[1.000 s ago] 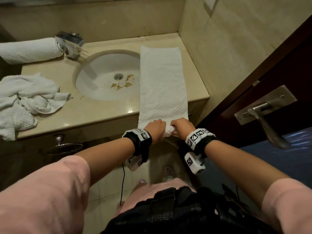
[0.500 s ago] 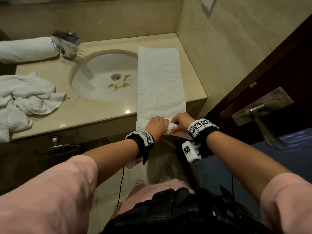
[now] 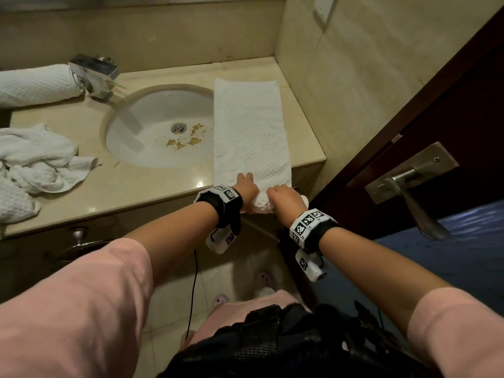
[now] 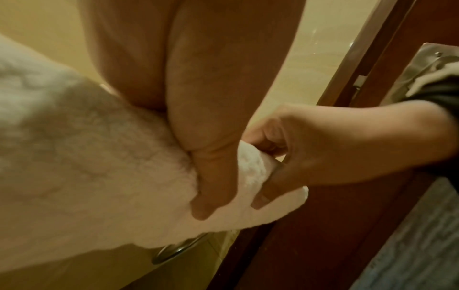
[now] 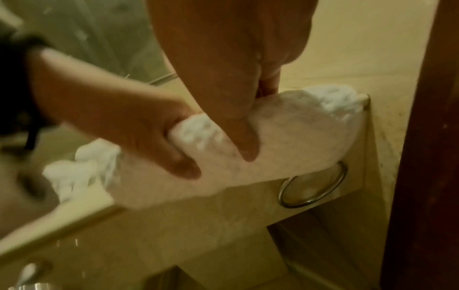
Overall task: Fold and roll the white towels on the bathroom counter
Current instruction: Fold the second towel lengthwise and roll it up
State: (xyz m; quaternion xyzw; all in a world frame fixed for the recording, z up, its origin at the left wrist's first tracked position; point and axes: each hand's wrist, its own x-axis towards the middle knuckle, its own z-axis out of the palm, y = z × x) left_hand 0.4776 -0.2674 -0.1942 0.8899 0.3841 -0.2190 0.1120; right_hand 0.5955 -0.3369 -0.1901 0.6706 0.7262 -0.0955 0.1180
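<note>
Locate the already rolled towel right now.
In the head view the rolled towel lies at the far left of the counter, against the back wall, just left of the faucet and behind the crumpled towels.

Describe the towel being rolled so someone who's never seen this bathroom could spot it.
Start at the sink in the counter. On the counter's right end lies a long flat towel, its near end curled into a roll under the left hand and right hand. The others are a finished roll by the faucet and a crumpled heap.
</note>
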